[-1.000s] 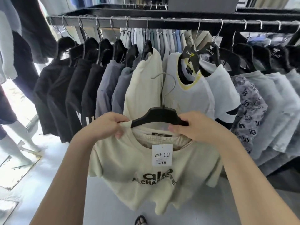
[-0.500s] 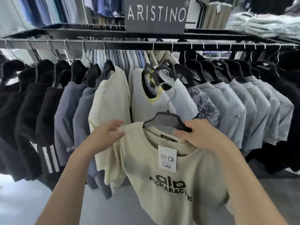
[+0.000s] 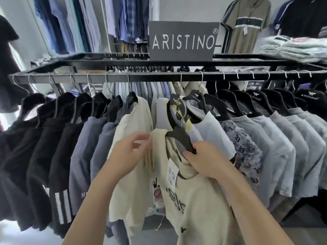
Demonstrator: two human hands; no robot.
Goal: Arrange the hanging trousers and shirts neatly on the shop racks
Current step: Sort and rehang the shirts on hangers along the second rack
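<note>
As a person is facing a black clothes rail (image 3: 159, 77) in a shop, the right hand (image 3: 207, 161) is holding a black hanger (image 3: 180, 138) by one arm, its grip closing firmly round the plastic with the fingers curling under it. A cream T-shirt (image 3: 198, 200) with dark lettering on the chest is hanging from that hanger. It is sitting below the rail and in front of the row, between a cream shirt (image 3: 134, 138) already on the rail and a white shirt (image 3: 160, 114) with a yellow-trimmed collar. A white price tag (image 3: 172, 171) is dangling at its neckline. The left hand (image 3: 131, 154) is reaching to the nearer shoulder of the T-shirt, its fingers blurring with motion; whether its grip is pinching the cloth or only touching it cannot be told. Black shirts (image 3: 35, 147) and blue-grey shirts (image 3: 88, 147) are hanging to the left, a patterned shirt (image 3: 246, 149) and pale grey shirts (image 3: 292, 138) to the right. A dark sign (image 3: 183, 40) reading ARISTINO is standing on top of the rack, with folded clothes (image 3: 297, 48) lying to its right.
</note>
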